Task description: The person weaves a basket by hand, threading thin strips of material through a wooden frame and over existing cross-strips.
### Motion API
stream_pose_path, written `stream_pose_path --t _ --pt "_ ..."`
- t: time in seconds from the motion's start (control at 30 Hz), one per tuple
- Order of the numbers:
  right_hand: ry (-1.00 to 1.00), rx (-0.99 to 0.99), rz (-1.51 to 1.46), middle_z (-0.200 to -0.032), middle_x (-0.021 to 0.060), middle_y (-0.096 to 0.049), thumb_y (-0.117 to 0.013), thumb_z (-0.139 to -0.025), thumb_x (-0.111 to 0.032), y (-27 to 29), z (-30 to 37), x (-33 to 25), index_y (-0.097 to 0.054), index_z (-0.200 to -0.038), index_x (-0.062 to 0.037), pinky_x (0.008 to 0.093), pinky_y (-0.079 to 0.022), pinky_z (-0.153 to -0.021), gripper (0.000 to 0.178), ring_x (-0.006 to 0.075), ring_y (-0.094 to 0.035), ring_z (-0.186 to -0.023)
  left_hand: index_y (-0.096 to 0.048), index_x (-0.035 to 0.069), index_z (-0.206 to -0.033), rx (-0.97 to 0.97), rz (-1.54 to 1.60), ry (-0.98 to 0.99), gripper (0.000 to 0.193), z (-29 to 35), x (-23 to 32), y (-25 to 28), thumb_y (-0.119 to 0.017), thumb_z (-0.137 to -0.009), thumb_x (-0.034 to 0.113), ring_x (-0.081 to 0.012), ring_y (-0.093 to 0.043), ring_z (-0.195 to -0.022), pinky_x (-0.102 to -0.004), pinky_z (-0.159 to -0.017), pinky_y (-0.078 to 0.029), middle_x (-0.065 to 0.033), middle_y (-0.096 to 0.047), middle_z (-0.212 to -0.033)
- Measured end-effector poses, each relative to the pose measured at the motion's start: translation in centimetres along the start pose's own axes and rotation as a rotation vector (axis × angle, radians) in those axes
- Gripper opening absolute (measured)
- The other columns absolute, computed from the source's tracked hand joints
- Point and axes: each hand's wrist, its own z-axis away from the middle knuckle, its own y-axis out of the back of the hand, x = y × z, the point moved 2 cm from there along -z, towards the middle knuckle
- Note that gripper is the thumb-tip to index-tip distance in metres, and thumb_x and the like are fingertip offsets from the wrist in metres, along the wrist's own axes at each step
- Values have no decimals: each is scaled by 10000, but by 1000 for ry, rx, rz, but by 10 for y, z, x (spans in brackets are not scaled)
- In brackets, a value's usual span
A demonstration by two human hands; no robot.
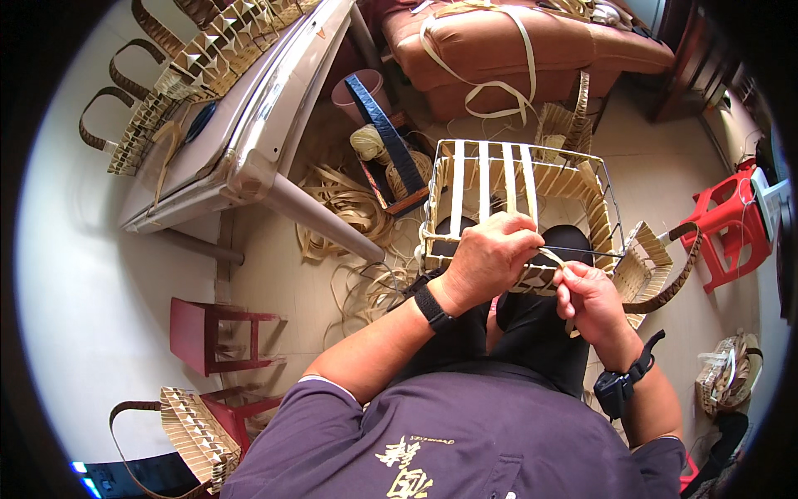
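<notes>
A tiled floor (274, 249) strewn with loose straw strips (349, 208) spreads between a white surface (241, 125) and a brown sofa (515, 50). On the person's lap sits a wire frame (519, 208), partly woven with pale strips. The left hand (486, 258) is curled over the frame's near edge, fingers closed on the weave. The right hand (592, 301), just beside it, pinches a strip (550, 255) at the same edge. A red stool (731, 224) stands at right.

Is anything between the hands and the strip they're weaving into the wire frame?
Nothing visible. The left hand and right hand both grip the strip directly at the near rim of the wire frame.
</notes>
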Motion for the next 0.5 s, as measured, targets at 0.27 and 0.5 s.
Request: stream_pose_path --t 0.27,0.5 --pt "100 213 247 -1085 113 -811 -685 -1078 -152 -31 -12 -1 -745 -1349 3 280 -611 -757 318 163 -772 -815 -812 110 -1000 -86 -118 -39 74 -3 -2 -2 -800 -927 110 -305 -741 -888 -423 -753 -603 -69 -746 -962" --pt "114 294 -23 -904 49 -758 -723 -1055 -152 -30 -26 17 -784 -1146 -28 276 -506 -585 165 138 -678 -677 -792 102 -1024 -92 -81 -28 78 -4 5 0 -791 -947 118 -334 -743 -852 -426 -747 -598 -96 -747 -937"
